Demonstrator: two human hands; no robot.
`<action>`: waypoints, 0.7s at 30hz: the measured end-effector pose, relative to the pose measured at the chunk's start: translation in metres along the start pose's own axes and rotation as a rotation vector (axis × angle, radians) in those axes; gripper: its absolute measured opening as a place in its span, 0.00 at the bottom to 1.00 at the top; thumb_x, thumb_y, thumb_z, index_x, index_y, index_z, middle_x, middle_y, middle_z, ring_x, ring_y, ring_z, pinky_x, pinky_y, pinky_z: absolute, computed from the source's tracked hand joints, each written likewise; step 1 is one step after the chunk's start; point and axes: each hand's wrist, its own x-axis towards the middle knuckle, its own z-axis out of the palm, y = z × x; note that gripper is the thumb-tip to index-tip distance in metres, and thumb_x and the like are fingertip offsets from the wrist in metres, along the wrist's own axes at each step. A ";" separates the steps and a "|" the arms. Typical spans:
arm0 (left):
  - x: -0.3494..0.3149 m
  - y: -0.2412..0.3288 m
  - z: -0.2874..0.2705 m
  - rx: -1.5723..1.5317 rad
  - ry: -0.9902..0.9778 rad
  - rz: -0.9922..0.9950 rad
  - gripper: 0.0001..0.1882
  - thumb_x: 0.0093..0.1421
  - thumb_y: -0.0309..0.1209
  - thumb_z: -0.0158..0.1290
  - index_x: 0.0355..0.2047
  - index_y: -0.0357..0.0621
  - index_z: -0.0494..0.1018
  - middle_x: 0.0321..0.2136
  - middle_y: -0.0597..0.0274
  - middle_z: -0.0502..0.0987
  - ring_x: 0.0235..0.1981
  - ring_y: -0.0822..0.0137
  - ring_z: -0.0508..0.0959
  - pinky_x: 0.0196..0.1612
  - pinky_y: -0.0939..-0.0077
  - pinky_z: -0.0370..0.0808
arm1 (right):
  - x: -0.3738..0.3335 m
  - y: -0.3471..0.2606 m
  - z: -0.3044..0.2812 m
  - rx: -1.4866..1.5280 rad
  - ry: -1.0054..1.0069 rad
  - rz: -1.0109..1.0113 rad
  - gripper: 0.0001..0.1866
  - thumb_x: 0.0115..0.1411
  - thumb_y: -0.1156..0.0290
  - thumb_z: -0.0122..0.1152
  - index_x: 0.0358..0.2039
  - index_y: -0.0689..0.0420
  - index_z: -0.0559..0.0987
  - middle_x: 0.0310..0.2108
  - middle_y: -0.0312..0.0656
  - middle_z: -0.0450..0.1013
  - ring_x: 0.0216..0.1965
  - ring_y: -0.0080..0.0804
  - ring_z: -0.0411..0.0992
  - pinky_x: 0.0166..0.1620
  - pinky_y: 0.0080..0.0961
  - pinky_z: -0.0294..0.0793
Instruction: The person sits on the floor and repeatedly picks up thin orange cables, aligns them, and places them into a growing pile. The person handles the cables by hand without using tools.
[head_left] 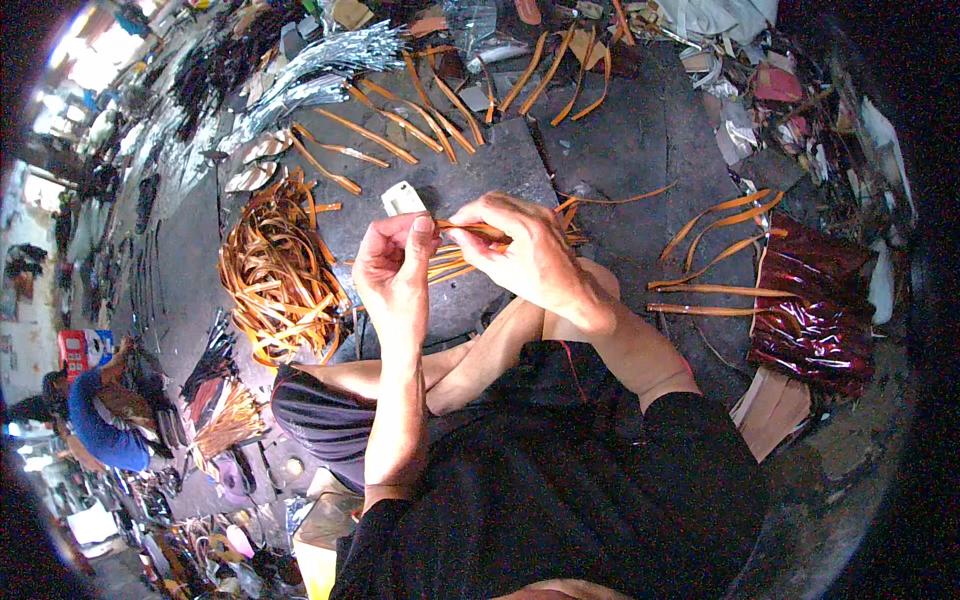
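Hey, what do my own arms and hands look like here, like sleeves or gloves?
Your left hand and right hand are gloveless, and no watch shows at either wrist. The left forearm and right forearm are uncovered too. The left sleeve and right sleeve are black and short.

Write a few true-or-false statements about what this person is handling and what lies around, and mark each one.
1. The left hand and right hand both hold an orange strip. True.
2. The tangled pile lies right of both hands. False: the pile is on their left.
3. Shiny dark red material lies at the far right. True.
4. The wearer's shirt is white. False: the shirt is black.
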 end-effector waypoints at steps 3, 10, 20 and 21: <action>0.001 -0.001 -0.004 -0.240 -0.118 -0.029 0.11 0.65 0.29 0.55 0.45 0.37 0.76 0.39 0.61 0.79 0.41 0.73 0.76 0.49 0.78 0.72 | 0.000 -0.005 0.002 0.105 -0.029 0.092 0.06 0.56 0.78 0.65 0.34 0.60 0.78 0.28 0.38 0.75 0.29 0.24 0.76 0.31 0.21 0.75; 0.007 -0.023 0.002 -0.542 -0.114 0.104 0.12 0.69 0.39 0.47 0.43 0.44 0.70 0.51 0.52 0.74 0.55 0.55 0.72 0.62 0.59 0.65 | 0.008 -0.008 0.033 0.169 0.098 -0.028 0.07 0.56 0.78 0.64 0.36 0.61 0.76 0.29 0.40 0.76 0.30 0.26 0.77 0.32 0.23 0.77; 0.041 0.043 -0.017 -1.081 -0.036 0.204 0.11 0.70 0.40 0.44 0.41 0.48 0.70 0.27 0.72 0.69 0.28 0.76 0.69 0.37 0.74 0.73 | 0.024 -0.032 0.045 0.116 0.231 -0.183 0.12 0.50 0.79 0.66 0.36 0.57 0.78 0.29 0.41 0.76 0.29 0.35 0.78 0.31 0.28 0.78; 0.044 0.049 -0.020 -1.157 -0.034 0.208 0.11 0.71 0.39 0.43 0.41 0.47 0.70 0.27 0.71 0.69 0.27 0.77 0.68 0.33 0.80 0.73 | 0.023 -0.031 0.043 0.096 0.220 -0.204 0.13 0.50 0.81 0.66 0.37 0.58 0.79 0.30 0.41 0.76 0.30 0.33 0.79 0.32 0.26 0.78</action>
